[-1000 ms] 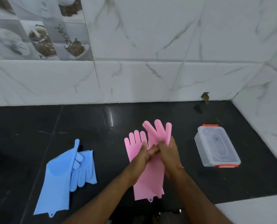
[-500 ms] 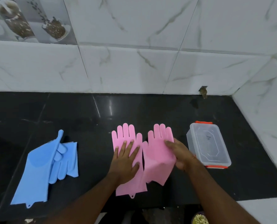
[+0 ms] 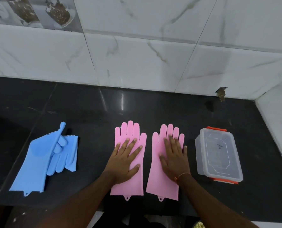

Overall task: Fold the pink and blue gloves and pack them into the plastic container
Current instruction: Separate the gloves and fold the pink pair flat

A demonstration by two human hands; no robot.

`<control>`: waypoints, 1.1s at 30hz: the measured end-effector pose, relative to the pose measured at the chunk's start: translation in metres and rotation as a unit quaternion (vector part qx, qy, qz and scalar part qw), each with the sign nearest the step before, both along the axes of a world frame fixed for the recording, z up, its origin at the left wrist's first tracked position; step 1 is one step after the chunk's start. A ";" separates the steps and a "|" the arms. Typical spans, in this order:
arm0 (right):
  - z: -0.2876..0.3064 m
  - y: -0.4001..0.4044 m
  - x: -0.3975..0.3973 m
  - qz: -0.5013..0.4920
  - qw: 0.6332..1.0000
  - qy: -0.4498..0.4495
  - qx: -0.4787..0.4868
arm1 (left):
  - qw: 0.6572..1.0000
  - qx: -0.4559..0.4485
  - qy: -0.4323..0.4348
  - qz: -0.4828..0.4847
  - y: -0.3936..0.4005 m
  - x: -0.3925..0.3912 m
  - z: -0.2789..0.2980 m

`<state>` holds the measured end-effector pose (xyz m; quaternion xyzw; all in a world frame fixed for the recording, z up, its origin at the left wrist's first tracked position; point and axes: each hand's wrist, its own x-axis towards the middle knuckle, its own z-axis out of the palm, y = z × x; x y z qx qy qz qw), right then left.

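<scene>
Both pink gloves (image 3: pixel 128 181) lie flat left of the plastic container (image 3: pixel 218 155), fingers toward the wall; left hand (image 3: pixel 125 160) and right hand (image 3: pixel 174 157) press them, grip apart, palms down.

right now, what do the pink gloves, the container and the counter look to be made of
Pink gloves: probably silicone or rubber, matte, lying limp and flat, each with a moulded hanging tab at the cuff.
Container: clear, slightly frosted hard plastic; the lid shows through, and its orange clips look like plastic too.
Counter: polished black stone, perhaps granite, mirroring the light.
</scene>
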<state>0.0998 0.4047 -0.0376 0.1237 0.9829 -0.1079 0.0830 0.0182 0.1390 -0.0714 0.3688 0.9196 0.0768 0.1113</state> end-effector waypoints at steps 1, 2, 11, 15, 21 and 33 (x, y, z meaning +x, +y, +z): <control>-0.007 -0.002 0.004 0.017 1.000 0.000 -0.004 | 1.000 0.000 0.001 0.003 0.001 0.000 0.000; -0.014 -0.004 0.006 0.032 0.999 0.001 -0.001 | 1.000 0.000 0.000 0.007 0.001 0.000 0.000; -0.031 0.002 0.006 0.080 0.995 0.051 0.012 | 1.000 0.004 0.004 0.015 0.003 0.002 0.003; -0.030 0.004 0.004 0.088 0.995 0.043 0.009 | 1.000 -0.005 0.006 0.017 0.004 0.002 0.003; -0.024 0.002 0.003 0.085 0.996 0.018 0.013 | 1.000 0.001 0.014 0.028 0.007 0.004 0.002; 0.024 -0.026 0.066 -0.090 0.985 0.108 -0.100 | 0.999 0.034 -0.010 0.029 0.053 0.015 0.060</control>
